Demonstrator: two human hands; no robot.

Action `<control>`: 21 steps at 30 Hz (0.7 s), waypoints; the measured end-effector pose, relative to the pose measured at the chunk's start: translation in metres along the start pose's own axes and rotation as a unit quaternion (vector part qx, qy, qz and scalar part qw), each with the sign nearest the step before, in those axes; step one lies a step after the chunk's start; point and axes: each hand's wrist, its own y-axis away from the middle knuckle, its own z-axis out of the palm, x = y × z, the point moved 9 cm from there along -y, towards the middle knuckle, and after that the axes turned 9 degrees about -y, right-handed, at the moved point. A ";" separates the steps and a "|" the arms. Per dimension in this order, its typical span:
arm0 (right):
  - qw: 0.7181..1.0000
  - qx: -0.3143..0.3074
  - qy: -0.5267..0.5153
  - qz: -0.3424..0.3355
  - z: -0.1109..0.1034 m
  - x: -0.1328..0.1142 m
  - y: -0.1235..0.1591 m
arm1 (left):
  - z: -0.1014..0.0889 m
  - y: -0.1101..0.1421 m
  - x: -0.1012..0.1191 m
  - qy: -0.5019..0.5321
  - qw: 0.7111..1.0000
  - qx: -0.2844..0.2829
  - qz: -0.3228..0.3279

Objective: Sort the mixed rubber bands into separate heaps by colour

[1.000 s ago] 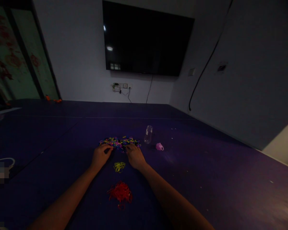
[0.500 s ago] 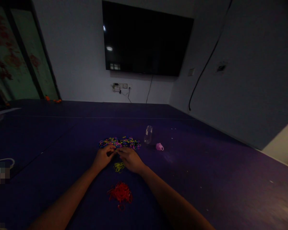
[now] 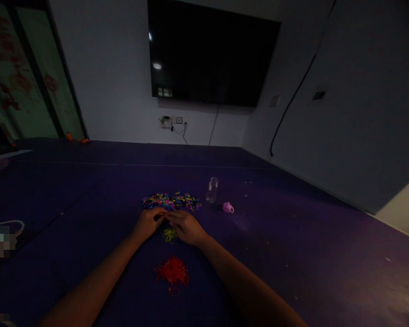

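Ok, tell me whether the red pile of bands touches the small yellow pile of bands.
No, bare purple surface shows between the red pile and the small yellow pile.

Dimly lit wall (image 3: 112, 77), purple floor (image 3: 313, 254), black television (image 3: 213, 54)

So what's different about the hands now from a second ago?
The right hand moved left, away from its end of the mixed-colour pile, and the left hand shifted slightly right. Their fingers are now close together; whether they hold anything is too dark to tell. The yellow pile, red pile, clear bottle and pink cap stayed put.
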 end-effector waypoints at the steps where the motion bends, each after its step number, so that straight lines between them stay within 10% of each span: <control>1: 1.000 0.007 -0.006 -0.002 0.000 0.000 0.000 | 0.000 0.000 0.001 -0.005 1.000 -0.001 0.006; 21: 0.988 0.079 -0.068 0.118 -0.004 0.020 0.001 | -0.008 0.004 -0.003 -0.024 0.999 0.013 -0.018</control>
